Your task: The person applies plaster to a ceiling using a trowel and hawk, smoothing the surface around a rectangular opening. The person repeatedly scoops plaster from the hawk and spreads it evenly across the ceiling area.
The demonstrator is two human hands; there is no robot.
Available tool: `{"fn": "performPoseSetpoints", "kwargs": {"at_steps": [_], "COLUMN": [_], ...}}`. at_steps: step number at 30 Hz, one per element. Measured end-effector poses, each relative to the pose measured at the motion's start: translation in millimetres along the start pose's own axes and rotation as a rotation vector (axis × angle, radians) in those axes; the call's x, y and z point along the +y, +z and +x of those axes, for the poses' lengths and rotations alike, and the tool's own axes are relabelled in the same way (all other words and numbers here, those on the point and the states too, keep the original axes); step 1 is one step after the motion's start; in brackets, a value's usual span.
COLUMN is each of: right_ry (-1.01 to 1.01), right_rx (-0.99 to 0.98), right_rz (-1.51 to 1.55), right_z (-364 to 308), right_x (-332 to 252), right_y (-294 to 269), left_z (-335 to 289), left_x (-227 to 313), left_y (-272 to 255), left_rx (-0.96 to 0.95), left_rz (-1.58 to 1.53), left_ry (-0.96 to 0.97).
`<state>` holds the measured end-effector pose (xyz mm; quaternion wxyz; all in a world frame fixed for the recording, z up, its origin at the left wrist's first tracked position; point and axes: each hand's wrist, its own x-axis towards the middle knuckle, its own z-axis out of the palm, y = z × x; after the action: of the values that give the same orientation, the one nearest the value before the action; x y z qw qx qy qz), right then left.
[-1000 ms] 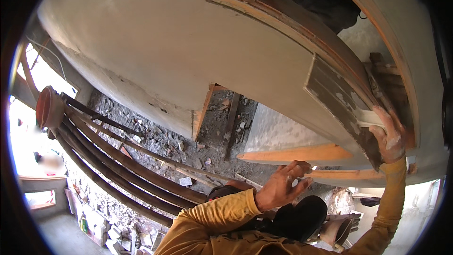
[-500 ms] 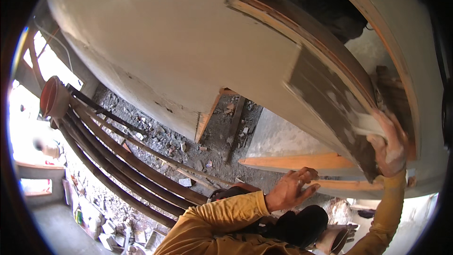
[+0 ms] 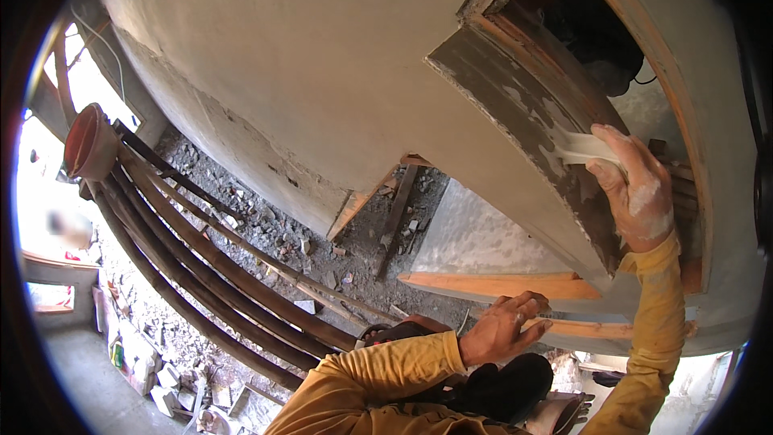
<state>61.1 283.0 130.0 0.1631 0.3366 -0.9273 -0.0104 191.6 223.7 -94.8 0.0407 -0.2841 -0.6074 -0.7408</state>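
My right hand (image 3: 636,189), smeared with white paste, presses a flat white putty blade (image 3: 581,147) against the grey, patchy face of a wooden window frame (image 3: 515,105). The blade lies on the frame's lower slanted board. My left hand (image 3: 506,327) is lower down, fingers curled around a small flat tool whose thin edge (image 3: 541,321) sticks out to the right. It hovers near an orange wooden ledge (image 3: 499,283). Both arms wear yellow sleeves.
A plastered wall (image 3: 306,72) fills the upper middle. Rubble and wood scraps cover the ground (image 3: 274,234) below. Several long dark poles (image 3: 185,250) lean at the left, beside an orange bucket (image 3: 84,143). The dark window opening (image 3: 580,24) is at the upper right.
My right hand has drawn the blade up and leftward along the frame board. My left hand has dropped slightly and its fingers have closed more. The view has shifted toward the window.
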Motion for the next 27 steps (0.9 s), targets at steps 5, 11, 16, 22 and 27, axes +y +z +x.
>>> {"fn": "performPoseSetpoints", "kwargs": {"at_steps": [5,11,16,22,27], "right_ry": [0.026,-0.01,-0.083,-0.021,-0.009], "right_rx": [-0.008,-0.007,0.049,0.017,-0.02], "right_rz": [0.0,-0.014,-0.073,-0.06,-0.101], "right_z": [5.3,8.9,12.0,5.8,-9.1], "right_x": [-2.2,-0.9,1.4,0.1,-2.3], "right_y": [-0.3,-4.2,-4.5,-8.7,-28.1], "left_z": [-1.6,-0.9,-1.7,1.7,-0.5], "left_x": [2.0,5.1,-4.9,2.5,-4.8], "left_y": [-6.4,-11.2,-3.6,-12.6,-8.4], "left_rx": [-0.016,-0.03,0.038,-0.025,0.002], "left_rz": [-0.012,-0.032,-0.012,-0.052,-0.038], "left_ry": [-0.04,-0.077,0.028,-0.078,-0.043]}}
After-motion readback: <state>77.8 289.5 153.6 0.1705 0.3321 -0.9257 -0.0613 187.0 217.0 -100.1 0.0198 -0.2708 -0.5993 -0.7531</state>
